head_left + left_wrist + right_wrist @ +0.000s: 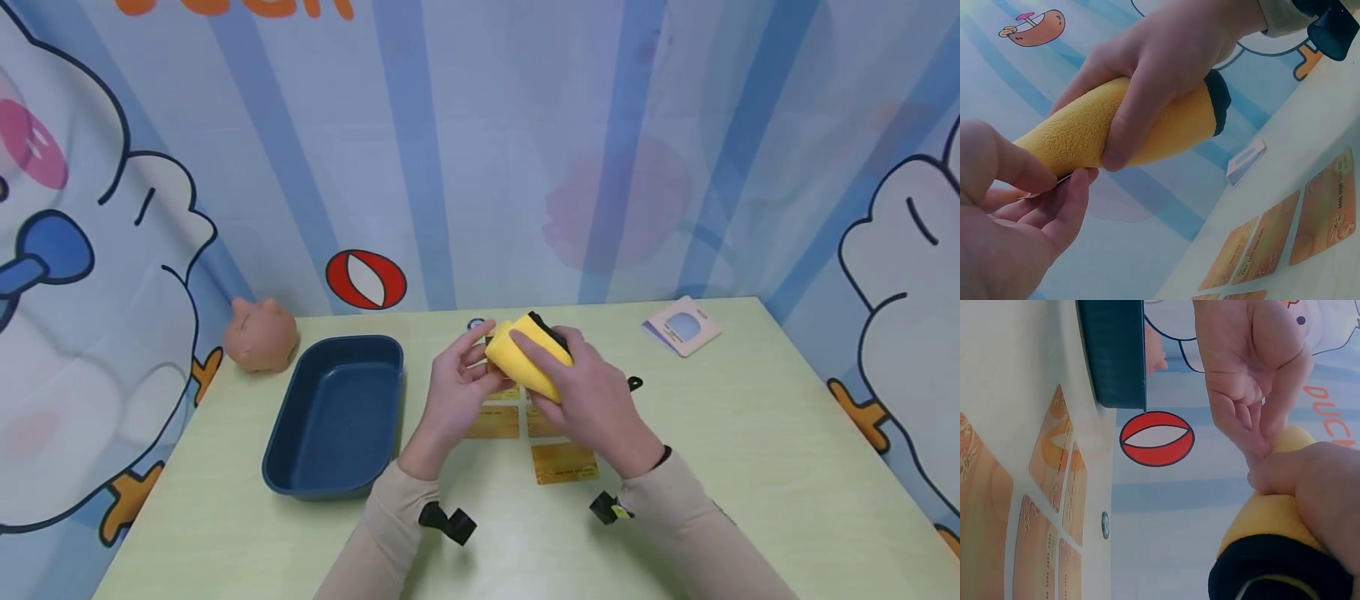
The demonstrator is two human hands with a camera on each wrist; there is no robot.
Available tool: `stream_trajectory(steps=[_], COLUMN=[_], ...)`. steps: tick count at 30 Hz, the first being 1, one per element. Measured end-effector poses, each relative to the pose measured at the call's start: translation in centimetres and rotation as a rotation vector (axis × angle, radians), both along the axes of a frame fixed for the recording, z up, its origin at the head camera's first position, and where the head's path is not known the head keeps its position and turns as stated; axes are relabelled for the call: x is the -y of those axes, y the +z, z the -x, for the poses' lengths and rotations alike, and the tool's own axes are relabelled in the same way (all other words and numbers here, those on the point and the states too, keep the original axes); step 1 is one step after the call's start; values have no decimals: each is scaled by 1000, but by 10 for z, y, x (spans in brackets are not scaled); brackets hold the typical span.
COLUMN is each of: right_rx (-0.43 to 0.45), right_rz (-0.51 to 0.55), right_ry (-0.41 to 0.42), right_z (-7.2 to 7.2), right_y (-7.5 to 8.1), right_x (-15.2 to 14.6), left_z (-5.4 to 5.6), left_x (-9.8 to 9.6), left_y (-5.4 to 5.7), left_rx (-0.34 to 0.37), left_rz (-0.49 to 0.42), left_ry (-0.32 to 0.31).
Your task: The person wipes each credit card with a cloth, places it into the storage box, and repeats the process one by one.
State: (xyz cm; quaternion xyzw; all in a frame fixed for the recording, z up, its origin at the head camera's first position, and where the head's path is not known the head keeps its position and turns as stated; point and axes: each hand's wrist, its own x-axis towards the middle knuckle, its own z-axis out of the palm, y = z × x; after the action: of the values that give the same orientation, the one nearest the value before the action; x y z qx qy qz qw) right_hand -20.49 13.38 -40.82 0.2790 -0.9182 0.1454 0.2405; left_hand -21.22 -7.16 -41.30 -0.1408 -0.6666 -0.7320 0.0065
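A yellow fuzzy, tube-shaped thing [516,357] with a black end is held up above the table; its exact kind does not show. My right hand [592,396] grips it around the middle, thumb on one side, as the left wrist view shows. At its narrower yellow end, my left hand [459,387] pinches a thin flat piece [1063,178] between thumb and fingertips, mostly hidden by the fingers. Beneath the hands, several gold cards [566,465] lie in rows on the table, some partly covered from the head view.
A dark blue basin [330,433] stands left of the hands, with a pink piggy bank [261,337] behind it. A small pale booklet [684,325] stands at the back right. A black loop [635,383] shows beside the right hand. A printed curtain [510,167] hangs behind the table.
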Motion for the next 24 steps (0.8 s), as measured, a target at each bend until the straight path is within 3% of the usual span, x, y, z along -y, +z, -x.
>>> stream_trajectory(steps=[12, 24], right_rx=[0, 53], right_rz=[21, 3], right_ry=[-8, -50], right_z=[3, 6], right_y=[4, 6], right_x=[-7, -15], left_z=[0, -1], left_x=[3, 10], left_y=[4, 9], left_rx=[-16, 44], left_rz=[-17, -50], left_ry=[0, 24])
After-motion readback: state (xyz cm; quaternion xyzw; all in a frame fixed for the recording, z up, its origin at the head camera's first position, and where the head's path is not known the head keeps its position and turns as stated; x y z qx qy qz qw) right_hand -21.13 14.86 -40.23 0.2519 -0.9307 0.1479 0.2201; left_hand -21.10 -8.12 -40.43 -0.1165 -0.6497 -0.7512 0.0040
